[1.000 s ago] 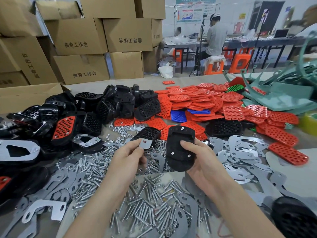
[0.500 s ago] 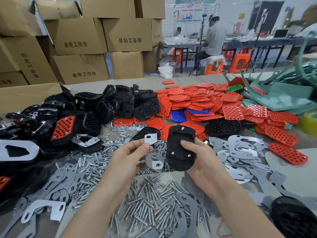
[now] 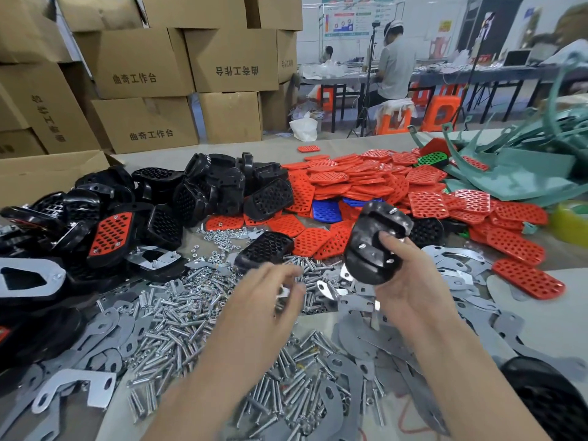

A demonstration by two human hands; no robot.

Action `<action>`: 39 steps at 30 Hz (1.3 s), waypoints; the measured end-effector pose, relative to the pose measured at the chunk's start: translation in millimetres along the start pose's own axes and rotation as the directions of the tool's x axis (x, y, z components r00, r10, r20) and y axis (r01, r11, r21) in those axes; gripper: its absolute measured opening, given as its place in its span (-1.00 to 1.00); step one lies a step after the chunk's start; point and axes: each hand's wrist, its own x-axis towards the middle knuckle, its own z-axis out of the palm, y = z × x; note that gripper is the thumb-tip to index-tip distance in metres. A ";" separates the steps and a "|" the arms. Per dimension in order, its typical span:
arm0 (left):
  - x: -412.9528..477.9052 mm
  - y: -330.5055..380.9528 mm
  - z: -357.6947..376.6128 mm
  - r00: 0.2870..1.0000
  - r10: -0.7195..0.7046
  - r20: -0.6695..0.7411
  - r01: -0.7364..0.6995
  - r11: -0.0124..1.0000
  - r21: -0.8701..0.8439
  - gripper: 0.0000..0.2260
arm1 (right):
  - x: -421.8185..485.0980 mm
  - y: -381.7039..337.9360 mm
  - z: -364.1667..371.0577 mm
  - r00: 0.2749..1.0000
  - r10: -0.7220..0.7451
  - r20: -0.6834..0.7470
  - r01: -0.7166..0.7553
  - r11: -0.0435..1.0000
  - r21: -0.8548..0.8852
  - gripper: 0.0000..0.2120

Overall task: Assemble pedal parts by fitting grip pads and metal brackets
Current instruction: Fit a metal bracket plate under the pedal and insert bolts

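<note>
Room: a workshop, with stacked boxes [image 3: 143, 58] behind the table [image 3: 350, 143] at left and a person [image 3: 394, 68] seated at a far bench.
Far left: black shells [image 3: 203, 192] were heaped on the table. One of them carried a fitted red pad [image 3: 111, 237].
Lower left: a bent bracket [image 3: 73, 389] lay at the near edge among flat metal plates.
Centre left: loose screws [image 3: 178, 313] were spread in a wide pile, with small nuts just beyond it.
Left hand [image 3: 270, 300]: it hovered over the screws with fingers curled and was blurred. A bright speck showed at the fingertips, but whether they pinched a part could not be told.
Centre: a single black pad [image 3: 264, 246] lay just beyond the left hand.
Right hand [image 3: 410, 281]: it gripped the pedal [image 3: 375, 243], thumb across its near face and fingers curled behind.
Pedal: it was held clear of the table, tilted, with its underside toward the camera. Screw tips projected from that face.
Centre right: red pads [image 3: 366, 183] lay in a large heap behind the pedal, with a blue pad [image 3: 326, 211] at the heap's near edge.
Right: flat brackets [image 3: 445, 259] were scattered beside the right hand.
Far right: teal parts [image 3: 509, 173] were piled at the table's far corner, with a green pad [image 3: 432, 159] beside them.
</note>
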 end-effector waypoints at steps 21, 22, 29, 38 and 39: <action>2.2 12.6 18.2 0.987 -0.145 0.073 0.162 0.860 -0.484 -0.79 | 2.9 -1.9 -8.6 0.998 -0.004 -0.059 0.005 1.000 0.004 -0.71; 3.5 10.6 12.2 0.979 -0.193 0.064 0.195 0.807 -0.557 -0.79 | 3.4 -1.0 -8.6 0.998 -0.006 -0.057 0.005 1.000 -0.012 -0.71; 3.4 4.9 -9.3 0.980 -0.194 0.054 0.166 0.624 -0.763 -0.69 | 3.3 8.2 -2.7 0.997 -0.037 -0.065 0.022 0.976 -0.215 -0.71; 4.8 10.7 -12.5 0.975 -0.212 -0.063 0.083 0.616 -0.783 -0.84 | -7.0 20.3 10.0 0.993 0.100 0.065 -0.084 0.974 -0.211 -0.70; 4.8 9.8 -12.2 0.975 -0.213 -0.058 0.089 0.619 -0.780 -0.82 | -7.6 22.1 11.2 0.987 0.134 0.085 -0.116 0.974 -0.196 -0.69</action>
